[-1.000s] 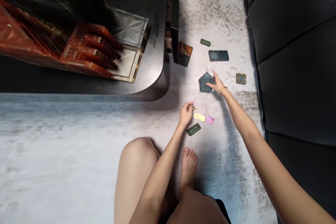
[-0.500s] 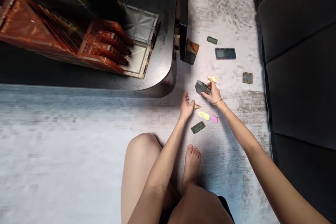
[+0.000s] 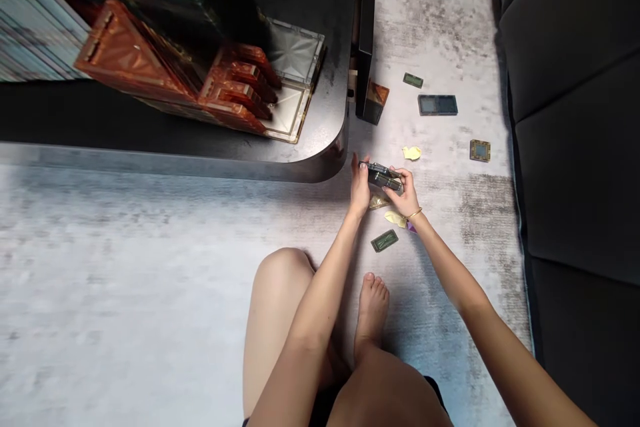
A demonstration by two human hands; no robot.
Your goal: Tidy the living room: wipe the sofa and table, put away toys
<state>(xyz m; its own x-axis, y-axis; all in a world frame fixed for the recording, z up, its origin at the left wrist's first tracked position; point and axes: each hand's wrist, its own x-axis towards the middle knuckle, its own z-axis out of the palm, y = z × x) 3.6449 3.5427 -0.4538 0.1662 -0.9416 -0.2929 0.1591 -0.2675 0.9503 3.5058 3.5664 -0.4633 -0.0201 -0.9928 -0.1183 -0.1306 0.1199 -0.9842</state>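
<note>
Between both hands, just above the rug, is a small stack of dark translucent tiles (image 3: 384,178). My left hand (image 3: 359,183) grips its left end, thumb on top. Around the right end, the fingers and thumb of my right hand (image 3: 405,192) are closed. Under the stack, a gold-brown translucent piece (image 3: 379,201) lies on the rug, partly covered. Close to my right wrist are a yellow scrap (image 3: 395,218) and a purple scrap (image 3: 411,227), the purple one mostly hidden. Nearer my foot lies a dark green rectangular tile (image 3: 385,241).
A black table (image 3: 320,140) on the left carries orange, clear and dark translucent tile structures (image 3: 235,90). Beyond my hands lie another yellow scrap (image 3: 412,153), a green tile (image 3: 413,80), a dark blue tile stack (image 3: 438,105) and an amber-edged square (image 3: 480,150). A dark sofa (image 3: 575,147) borders the right.
My right hand has brought the dark tiles lower and toward my left hand, which has risen slightly and now grips their left end. The view has shifted a little to the left.
</note>
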